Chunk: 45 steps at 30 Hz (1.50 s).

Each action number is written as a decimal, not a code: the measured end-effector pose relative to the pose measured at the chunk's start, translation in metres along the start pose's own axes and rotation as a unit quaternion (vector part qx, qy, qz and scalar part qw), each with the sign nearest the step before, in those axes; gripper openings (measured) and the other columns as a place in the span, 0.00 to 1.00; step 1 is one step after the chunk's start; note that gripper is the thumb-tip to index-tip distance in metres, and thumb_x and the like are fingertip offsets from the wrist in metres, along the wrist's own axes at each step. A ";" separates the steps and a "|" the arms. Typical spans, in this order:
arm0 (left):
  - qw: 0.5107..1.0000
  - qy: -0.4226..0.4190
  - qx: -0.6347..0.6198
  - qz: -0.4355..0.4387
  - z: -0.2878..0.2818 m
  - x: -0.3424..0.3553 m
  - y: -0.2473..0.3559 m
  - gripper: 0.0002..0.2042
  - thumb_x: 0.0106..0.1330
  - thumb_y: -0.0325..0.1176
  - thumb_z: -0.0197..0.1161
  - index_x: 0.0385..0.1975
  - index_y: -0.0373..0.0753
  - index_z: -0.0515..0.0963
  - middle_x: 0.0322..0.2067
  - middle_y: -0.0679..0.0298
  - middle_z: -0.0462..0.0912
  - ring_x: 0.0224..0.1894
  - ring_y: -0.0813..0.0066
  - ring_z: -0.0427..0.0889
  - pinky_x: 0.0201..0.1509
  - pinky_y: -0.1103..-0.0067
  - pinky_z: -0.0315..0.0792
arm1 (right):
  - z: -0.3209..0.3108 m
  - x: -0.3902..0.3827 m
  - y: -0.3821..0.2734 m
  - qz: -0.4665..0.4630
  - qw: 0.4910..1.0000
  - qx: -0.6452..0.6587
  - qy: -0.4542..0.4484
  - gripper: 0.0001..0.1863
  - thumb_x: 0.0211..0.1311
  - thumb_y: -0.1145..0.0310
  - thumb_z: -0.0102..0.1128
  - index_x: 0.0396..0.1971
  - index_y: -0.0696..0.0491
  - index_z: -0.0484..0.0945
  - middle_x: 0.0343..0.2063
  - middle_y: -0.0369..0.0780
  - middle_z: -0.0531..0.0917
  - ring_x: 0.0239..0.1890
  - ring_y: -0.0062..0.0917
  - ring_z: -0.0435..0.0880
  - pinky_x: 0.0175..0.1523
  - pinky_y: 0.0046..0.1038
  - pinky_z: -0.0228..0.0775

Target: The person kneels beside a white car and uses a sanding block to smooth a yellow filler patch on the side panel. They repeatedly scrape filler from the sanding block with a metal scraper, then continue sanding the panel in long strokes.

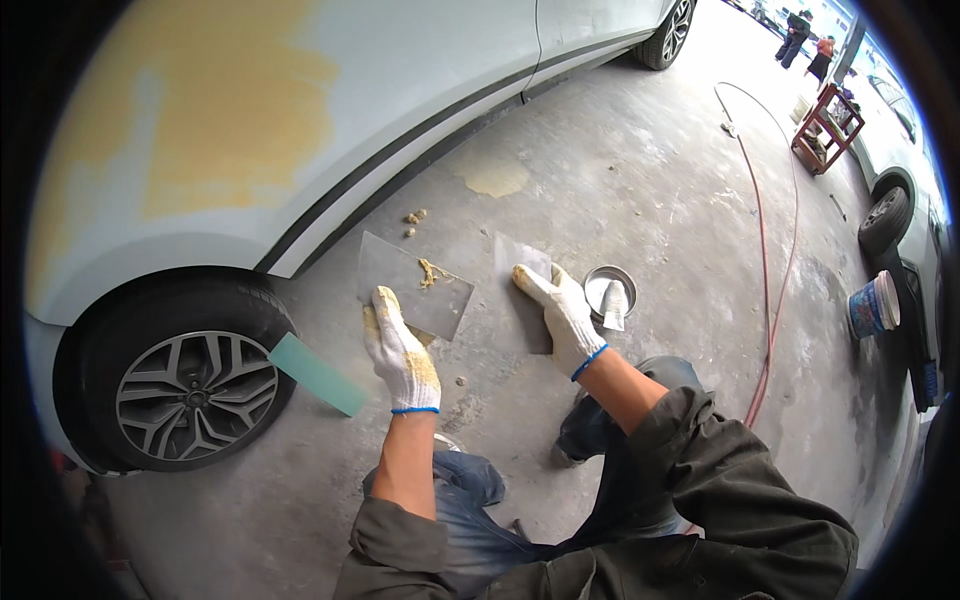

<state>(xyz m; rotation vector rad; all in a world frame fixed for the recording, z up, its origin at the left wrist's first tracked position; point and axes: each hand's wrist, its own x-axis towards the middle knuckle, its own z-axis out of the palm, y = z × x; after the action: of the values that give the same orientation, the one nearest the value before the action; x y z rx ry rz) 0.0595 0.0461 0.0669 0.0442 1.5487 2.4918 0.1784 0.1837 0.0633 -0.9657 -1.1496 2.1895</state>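
Observation:
My left hand (403, 360), in a white knitted glove stained yellow, grips the near edge of a grey rectangular mixing plate (388, 268). A small streak of yellow putty (430, 273) lies on that plate. In my right hand (566, 318), gloved the same way, is a flat grey spreader (522, 318), with the thumb across its face. The plate and the spreader are apart. Just right of my right hand, a pale tube (614, 303) rests on a round tin (631, 288) on the floor. Dried yellow lumps (415, 217) lie beyond the plate.
A white car (430, 70) with yellow filler patches (235, 120) stands at left, its wheel (200, 395) near a green strip (318, 375). To the right are a red hose (762, 230), a bucket (873, 303), a red trolley (826, 130) and another car. Two people (795, 40) stand far off.

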 end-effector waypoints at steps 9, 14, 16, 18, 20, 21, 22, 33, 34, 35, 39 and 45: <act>0.980 -0.155 0.096 0.080 0.009 -0.018 -0.011 0.21 0.67 0.25 0.63 0.58 0.30 0.68 0.52 0.57 0.76 0.52 0.73 0.77 0.56 0.78 0.73 | 0.015 -0.023 0.008 -0.012 0.994 -0.104 0.036 0.18 0.63 0.62 0.64 0.48 0.56 0.79 0.37 0.38 0.85 0.36 0.19 0.81 0.43 0.26 0.75; 0.962 -0.168 0.213 0.017 0.011 -0.026 -0.020 0.20 0.61 0.21 0.68 0.53 0.29 0.71 0.43 0.58 0.82 0.38 0.73 0.82 0.42 0.78 0.78 | 0.011 -0.019 0.012 0.006 0.992 -0.113 0.064 0.17 0.62 0.62 0.63 0.46 0.56 0.81 0.36 0.38 0.86 0.35 0.20 0.82 0.42 0.27 0.76; 0.951 -0.171 0.258 0.005 0.011 -0.027 -0.019 0.20 0.61 0.22 0.68 0.52 0.29 0.71 0.43 0.58 0.82 0.38 0.73 0.82 0.42 0.78 0.78 | 0.011 -0.022 0.010 0.014 0.988 -0.134 0.079 0.18 0.61 0.61 0.63 0.48 0.56 0.81 0.37 0.40 0.86 0.36 0.22 0.83 0.43 0.28 0.76; 0.949 -0.169 0.266 0.013 0.013 -0.026 -0.020 0.19 0.61 0.22 0.68 0.52 0.29 0.72 0.43 0.57 0.83 0.38 0.73 0.82 0.42 0.79 0.78 | 0.010 -0.023 0.011 0.011 0.988 -0.135 0.077 0.19 0.62 0.60 0.64 0.48 0.55 0.80 0.38 0.40 0.86 0.37 0.22 0.83 0.42 0.27 0.77; 0.957 -0.158 0.239 0.042 0.013 -0.025 -0.021 0.19 0.61 0.22 0.68 0.51 0.29 0.72 0.42 0.58 0.83 0.38 0.74 0.82 0.41 0.79 0.78 | 0.014 -0.028 0.008 0.015 0.987 -0.140 0.071 0.20 0.61 0.59 0.65 0.48 0.55 0.80 0.38 0.40 0.85 0.38 0.22 0.83 0.43 0.27 0.77; 0.957 -0.161 0.237 0.038 0.011 -0.024 -0.024 0.19 0.61 0.23 0.68 0.51 0.30 0.73 0.42 0.58 0.83 0.38 0.74 0.82 0.41 0.79 0.77 | 0.013 -0.026 0.012 0.012 0.986 -0.149 0.066 0.20 0.62 0.59 0.65 0.48 0.55 0.80 0.38 0.40 0.85 0.38 0.22 0.83 0.43 0.27 0.77; 0.957 -0.166 0.235 0.033 0.010 -0.022 -0.026 0.19 0.61 0.23 0.68 0.51 0.30 0.73 0.42 0.58 0.83 0.38 0.74 0.82 0.40 0.80 0.77 | 0.012 -0.023 0.015 0.009 0.986 -0.158 0.061 0.19 0.62 0.59 0.65 0.48 0.55 0.80 0.38 0.40 0.85 0.38 0.22 0.83 0.43 0.27 0.77; 0.868 -0.282 0.409 -0.023 0.003 -0.034 -0.011 0.09 0.63 0.24 0.66 0.41 0.28 0.78 0.34 0.63 0.82 0.35 0.79 0.79 0.39 0.81 0.75 | 0.003 -0.018 0.003 -0.009 0.991 -0.132 0.035 0.18 0.61 0.62 0.65 0.48 0.54 0.80 0.37 0.39 0.86 0.36 0.20 0.83 0.42 0.26 0.77; 0.865 -0.294 0.407 -0.015 -0.006 -0.030 -0.019 0.09 0.64 0.24 0.66 0.42 0.28 0.78 0.34 0.63 0.82 0.35 0.79 0.79 0.39 0.82 0.75 | 0.005 -0.020 -0.001 -0.013 0.990 -0.134 0.035 0.17 0.60 0.62 0.64 0.47 0.54 0.81 0.36 0.38 0.86 0.36 0.19 0.83 0.42 0.26 0.76; 0.860 -0.310 0.404 -0.007 -0.011 -0.029 -0.024 0.10 0.65 0.24 0.65 0.43 0.28 0.77 0.34 0.63 0.82 0.36 0.80 0.79 0.39 0.82 0.74 | 0.004 -0.021 -0.004 -0.019 0.990 -0.134 0.038 0.16 0.60 0.63 0.63 0.46 0.53 0.82 0.34 0.37 0.86 0.35 0.18 0.82 0.43 0.25 0.75; 0.875 -0.347 0.335 -0.032 -0.016 -0.032 -0.026 0.10 0.68 0.24 0.61 0.47 0.28 0.76 0.39 0.63 0.81 0.38 0.80 0.79 0.41 0.82 0.74 | 0.000 -0.018 -0.009 -0.005 0.994 -0.112 0.018 0.16 0.61 0.64 0.64 0.46 0.55 0.82 0.36 0.37 0.86 0.37 0.18 0.82 0.44 0.25 0.75; 0.830 -0.261 0.477 0.128 0.001 -0.045 -0.011 0.22 0.73 0.42 0.58 0.21 0.28 0.76 0.15 0.59 0.74 0.19 0.78 0.70 0.22 0.70 0.62 | -0.007 -0.003 -0.010 -0.052 0.995 -0.090 0.007 0.17 0.63 0.64 0.63 0.48 0.56 0.80 0.37 0.37 0.86 0.39 0.19 0.81 0.45 0.25 0.74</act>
<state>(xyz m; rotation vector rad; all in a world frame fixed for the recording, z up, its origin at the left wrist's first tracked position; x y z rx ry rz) 0.1059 0.0435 0.0613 1.0286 2.3824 1.3540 0.1863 0.1906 0.0701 -0.9692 -1.3778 2.0216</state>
